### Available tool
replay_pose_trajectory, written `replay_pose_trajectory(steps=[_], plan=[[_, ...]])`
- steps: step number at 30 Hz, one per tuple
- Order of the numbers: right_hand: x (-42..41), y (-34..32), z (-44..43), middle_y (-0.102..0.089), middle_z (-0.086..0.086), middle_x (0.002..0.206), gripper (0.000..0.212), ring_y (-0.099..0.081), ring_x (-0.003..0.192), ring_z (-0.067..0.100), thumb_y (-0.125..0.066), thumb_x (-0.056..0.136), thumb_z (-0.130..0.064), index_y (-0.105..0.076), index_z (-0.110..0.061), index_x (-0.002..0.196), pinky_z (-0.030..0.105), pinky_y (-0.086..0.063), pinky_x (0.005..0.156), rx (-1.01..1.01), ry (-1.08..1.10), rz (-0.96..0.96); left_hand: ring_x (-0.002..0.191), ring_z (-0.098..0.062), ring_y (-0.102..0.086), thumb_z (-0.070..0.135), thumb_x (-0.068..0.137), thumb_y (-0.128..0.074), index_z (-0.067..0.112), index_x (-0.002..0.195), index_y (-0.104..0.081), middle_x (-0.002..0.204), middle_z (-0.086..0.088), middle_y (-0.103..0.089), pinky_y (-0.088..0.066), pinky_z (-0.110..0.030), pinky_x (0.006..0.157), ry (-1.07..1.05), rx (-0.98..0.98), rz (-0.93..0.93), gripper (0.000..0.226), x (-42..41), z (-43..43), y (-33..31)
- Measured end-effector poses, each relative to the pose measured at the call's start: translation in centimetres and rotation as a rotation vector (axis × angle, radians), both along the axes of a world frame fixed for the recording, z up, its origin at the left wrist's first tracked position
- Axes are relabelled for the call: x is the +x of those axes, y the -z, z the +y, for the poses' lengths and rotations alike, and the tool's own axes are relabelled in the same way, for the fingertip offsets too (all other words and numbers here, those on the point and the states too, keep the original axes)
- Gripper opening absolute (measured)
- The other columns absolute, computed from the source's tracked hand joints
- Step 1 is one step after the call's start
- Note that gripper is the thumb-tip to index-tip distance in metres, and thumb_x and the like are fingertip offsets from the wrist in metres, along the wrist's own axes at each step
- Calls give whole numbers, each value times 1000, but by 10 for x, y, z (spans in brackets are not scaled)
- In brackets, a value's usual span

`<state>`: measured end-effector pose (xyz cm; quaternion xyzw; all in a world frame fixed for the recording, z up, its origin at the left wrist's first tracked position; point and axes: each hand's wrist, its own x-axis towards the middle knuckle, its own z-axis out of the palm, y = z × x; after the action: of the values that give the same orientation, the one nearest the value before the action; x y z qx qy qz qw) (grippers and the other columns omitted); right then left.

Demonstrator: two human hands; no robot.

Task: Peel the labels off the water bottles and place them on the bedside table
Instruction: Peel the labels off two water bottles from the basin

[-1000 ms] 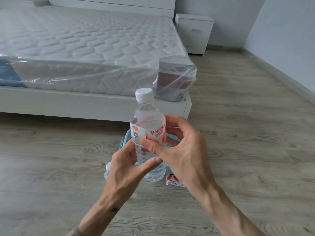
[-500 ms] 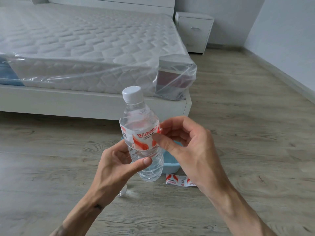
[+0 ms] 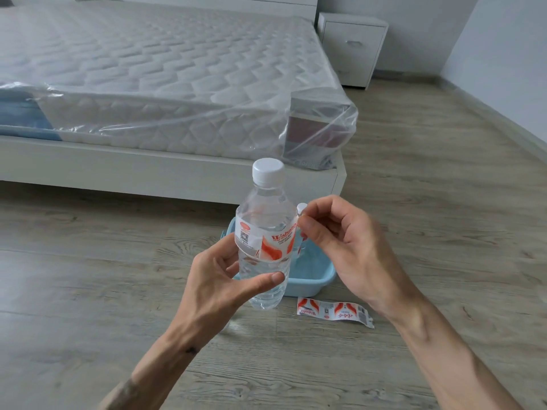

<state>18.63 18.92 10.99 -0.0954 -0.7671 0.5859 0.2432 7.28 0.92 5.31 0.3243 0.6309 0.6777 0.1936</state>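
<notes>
Altogether two bottles (image 3: 266,232), two labels (image 3: 334,312).

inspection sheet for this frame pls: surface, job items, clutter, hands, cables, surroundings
Surface: wood-look floor, no spills seen.
Job's things: water bottle held upright, cap on, label still wrapped; peeled label flat on floor; bedside table far off.
Clutter: blue basin behind bottle.
Grippers: left hand grips bottle; right hand pinches label edge.
Cables: nothing seen.
Surroundings: plastic-wrapped mattress on white bed frame.

Peeled label (image 3: 334,311) right of basin (image 3: 313,284)
</notes>
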Motion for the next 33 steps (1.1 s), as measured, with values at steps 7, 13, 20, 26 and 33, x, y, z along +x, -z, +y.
replay_pose_trajectory(steps=[7, 13, 20, 26, 33], plan=[[5, 7, -7, -78, -5, 91, 13, -71, 85, 21, -77, 95, -17, -73, -29, 99, 29, -59, 82, 61, 107, -16, 104, -12, -80, 20, 72, -100, 19, 114, -74, 108, 6, -84, -61, -25, 95, -146, -120, 103, 50, 1, 6, 6], [15, -16, -17, -76, -20, 70, 15, -62, 61, 10, -85, 83, -22, -78, -32, 76, 11, -45, 59, 378, 130, -108, 99, -9, -80, 24, 70, -101, 20, 113, -72, 105, 8, -83, -63, -25, 90, -232, -175, 118, 52, 0, 5, 15], [-10, -55, -26, -70, -16, 77, 7, -61, 70, 0, -84, 89, -21, -77, -23, 88, 6, -41, 64, 562, 90, 95, 104, -6, -77, 27, 68, -100, 19, 121, -70, 110, 9, -80, -61, -20, 91, -171, -218, 156, 61, 12, 6, 30], [-24, -52, 10, -76, -8, 78, 5, -67, 70, 9, -79, 95, -17, -75, -17, 91, 23, -54, 65, 424, 278, 157, 106, -6, -76, 43, 61, -97, 30, 107, -70, 108, 16, -78, -56, -11, 90, -140, -181, 131, 55, 22, 5, 38], [12, 15, 82, -77, -13, 75, 19, -68, 61, -3, -79, 91, -13, -71, -26, 80, 10, -50, 60, 314, 588, 9, 103, -8, -78, 45, 55, -96, 27, 110, -70, 106, 12, -81, -60, -16, 89, -142, -126, 61, 63, 15, 1, 43]])
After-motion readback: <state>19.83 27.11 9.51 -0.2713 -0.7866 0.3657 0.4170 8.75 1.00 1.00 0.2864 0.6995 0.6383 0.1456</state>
